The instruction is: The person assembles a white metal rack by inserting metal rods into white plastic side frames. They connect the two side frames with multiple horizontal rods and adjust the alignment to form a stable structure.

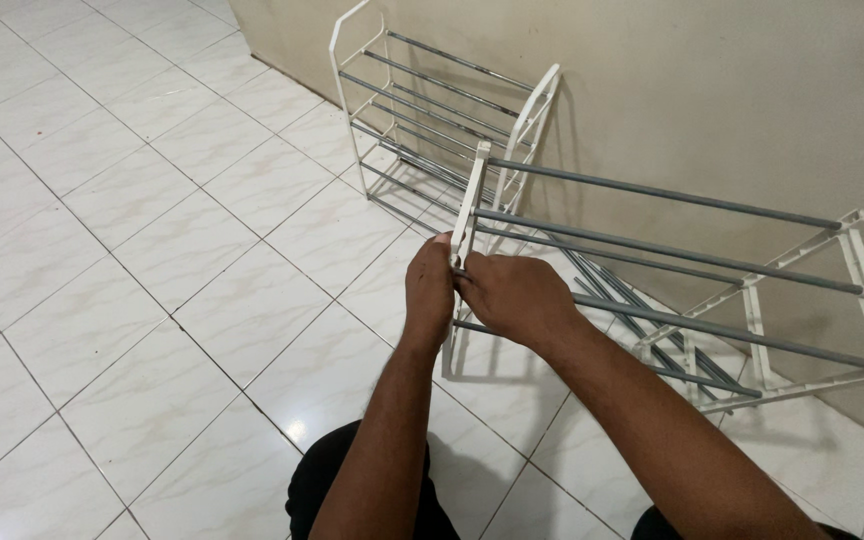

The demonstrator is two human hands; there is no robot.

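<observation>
Both hands at centre, on near rack [672, 270] white end frame [469, 215]. Left hand [428, 290] fingers curled round frame, steadying it. Right hand [514, 295] fingers pinching rod end at frame. Second rack [432, 110] at 12 o'clock, against wall [712, 90].

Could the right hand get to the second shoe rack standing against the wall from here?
Probably not without leaning forward: the right hand grips the near rack's white side frame, and the second shoe rack stands farther off, though bare floor leaves the way open.
</observation>
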